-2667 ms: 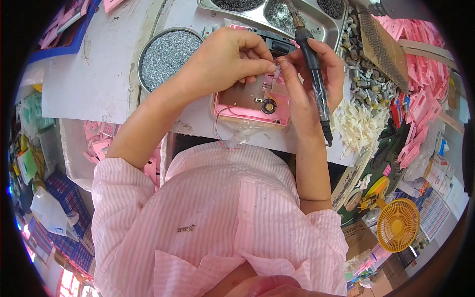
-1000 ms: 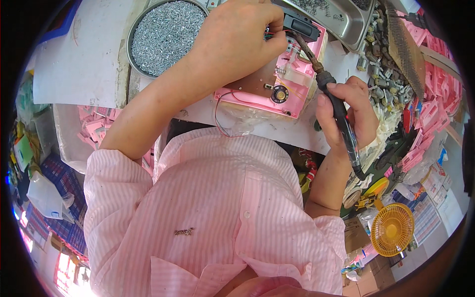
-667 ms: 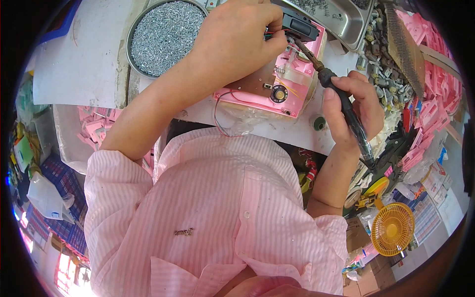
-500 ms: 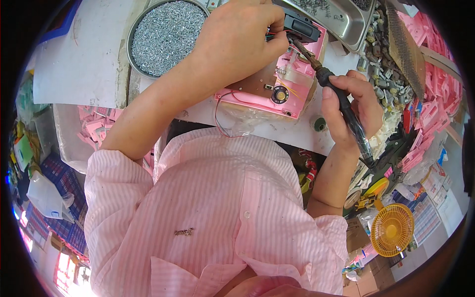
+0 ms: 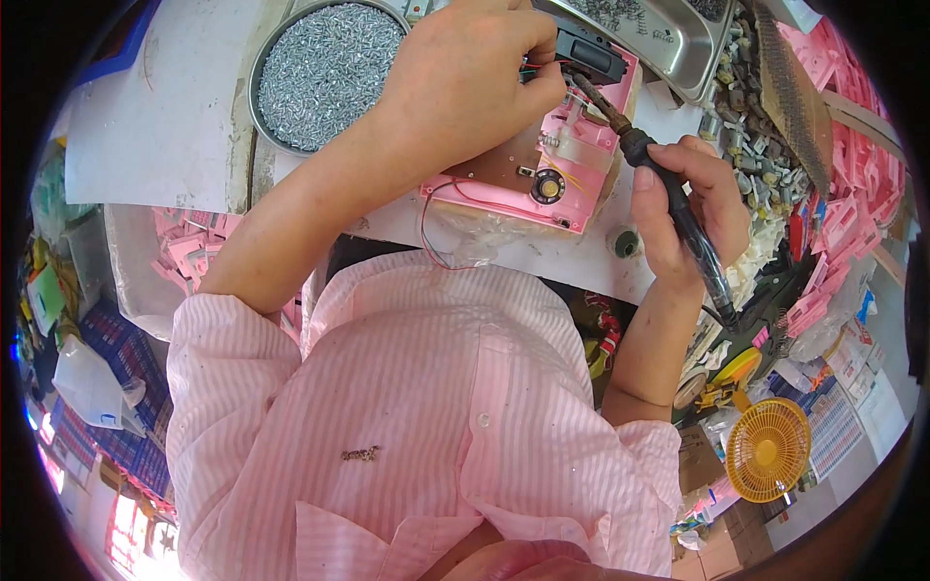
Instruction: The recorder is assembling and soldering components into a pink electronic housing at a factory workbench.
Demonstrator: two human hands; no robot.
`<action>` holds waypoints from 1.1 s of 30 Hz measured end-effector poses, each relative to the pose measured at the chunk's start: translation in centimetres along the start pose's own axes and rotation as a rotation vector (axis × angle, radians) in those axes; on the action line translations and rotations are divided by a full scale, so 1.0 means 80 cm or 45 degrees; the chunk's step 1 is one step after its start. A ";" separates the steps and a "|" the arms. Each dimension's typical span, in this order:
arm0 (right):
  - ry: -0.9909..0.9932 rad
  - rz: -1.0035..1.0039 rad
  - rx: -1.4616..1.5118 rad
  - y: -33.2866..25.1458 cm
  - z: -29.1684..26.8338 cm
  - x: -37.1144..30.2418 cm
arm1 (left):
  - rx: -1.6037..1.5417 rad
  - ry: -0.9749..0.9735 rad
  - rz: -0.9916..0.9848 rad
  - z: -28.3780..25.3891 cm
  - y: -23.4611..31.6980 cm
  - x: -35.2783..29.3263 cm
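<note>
Well behind the bare left hand [image 5: 473, 70] and right hand [image 5: 717, 208] end loose, pink-and-white striped sleeves [image 5: 228, 339]. Farther back, the matching shirt [image 5: 407, 378] bears a button [image 5: 484, 419], collar [image 5: 358, 542] and small brownish mark [image 5: 360, 453].

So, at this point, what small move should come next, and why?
Probably nudge the soldering iron slightly toward the thin wires beside the black part: the right hand grips it, tip pointing that way, and the fingers of the left hand are close by those wires. Whether the tip already touches is too small to tell.
</note>
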State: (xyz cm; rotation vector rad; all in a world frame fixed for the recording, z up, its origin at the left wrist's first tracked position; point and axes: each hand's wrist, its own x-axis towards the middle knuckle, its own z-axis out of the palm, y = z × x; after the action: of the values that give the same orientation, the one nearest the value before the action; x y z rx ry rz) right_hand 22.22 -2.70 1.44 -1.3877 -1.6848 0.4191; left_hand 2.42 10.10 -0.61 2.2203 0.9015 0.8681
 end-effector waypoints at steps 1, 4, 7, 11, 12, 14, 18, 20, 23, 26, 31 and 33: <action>-0.004 0.007 -0.005 -0.001 0.000 0.000 | -0.007 0.002 0.006 0.000 0.000 0.000; -0.003 0.018 0.010 -0.001 -0.001 -0.001 | 0.002 -0.015 -0.021 -0.001 0.001 0.000; -0.006 0.057 0.024 -0.004 -0.001 -0.002 | -0.002 -0.004 -0.028 -0.001 0.001 0.000; 0.130 -0.014 0.005 -0.002 0.006 0.006 | -0.007 0.011 -0.016 0.000 0.001 -0.001; 0.128 -0.007 0.014 -0.001 0.006 0.005 | -0.008 0.017 -0.012 0.001 0.000 0.000; 0.123 0.006 0.032 0.000 0.005 0.004 | -0.004 0.024 -0.003 0.001 0.000 0.000; 0.121 0.016 0.001 -0.002 0.005 0.004 | 0.002 0.016 -0.001 0.000 0.001 0.000; 0.097 -0.017 0.000 -0.001 -0.001 0.003 | 0.010 0.018 -0.002 0.001 0.002 -0.001; 0.137 -0.006 0.029 -0.002 -0.007 -0.005 | 0.027 0.032 0.007 0.003 0.001 -0.002; 0.151 0.029 0.044 -0.009 -0.019 -0.014 | 0.019 0.035 0.009 0.003 0.000 -0.002; 0.289 -0.014 0.092 -0.006 -0.025 -0.030 | 0.012 0.033 0.014 0.004 0.000 -0.001; 0.306 0.000 0.095 -0.005 -0.026 -0.036 | 0.013 0.028 0.022 0.003 0.001 -0.001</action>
State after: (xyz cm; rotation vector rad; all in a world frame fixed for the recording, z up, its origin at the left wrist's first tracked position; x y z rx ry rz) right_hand 23.59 -5.99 1.70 -1.3270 -1.4598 0.2994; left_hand 2.61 9.93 -0.74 2.2342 0.9003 0.8997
